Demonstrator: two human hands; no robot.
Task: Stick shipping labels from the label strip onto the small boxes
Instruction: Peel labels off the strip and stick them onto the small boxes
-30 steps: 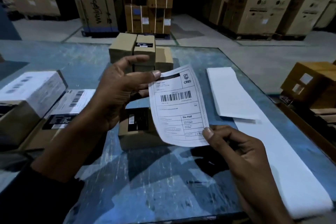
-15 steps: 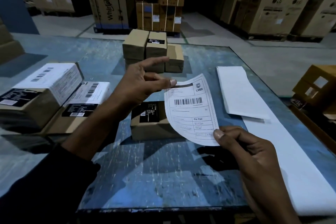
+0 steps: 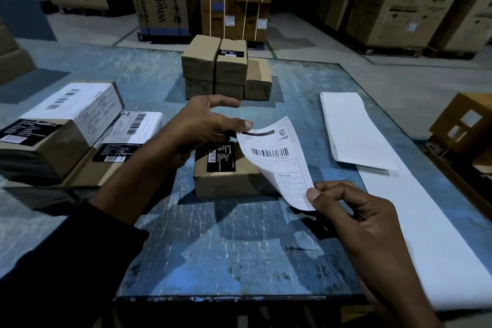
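Both hands are bringing the label [image 3: 277, 160] lower and closer to the small box [image 3: 229, 170] than a moment ago, and the sheet is now hanging partly over the box's right side.

I am pinching the label's top left corner with my left hand [image 3: 202, 128]: thumb and one finger are closed on the paper, and the other fingers [image 3: 226, 100] are sticking out loosely above. My right hand [image 3: 354, 210] is pinching the bottom right corner, with its fingers curled in around the paper. The label is curving between the two pinches, print side up.

The box is sitting near the middle of the counter [image 3: 226, 255], just under and to the left of the label. The label's long side is running from the far left down to the near right, so it is lying tilted across the box top. My left hand is right above the box and is the nearer one. I think I need to swing the right corner leftwards to line the sheet up before pressing it down.

The label strip [image 3: 399, 194] is lying along the right edge of the counter. More small boxes [image 3: 215, 66] are stacked by the far edge.
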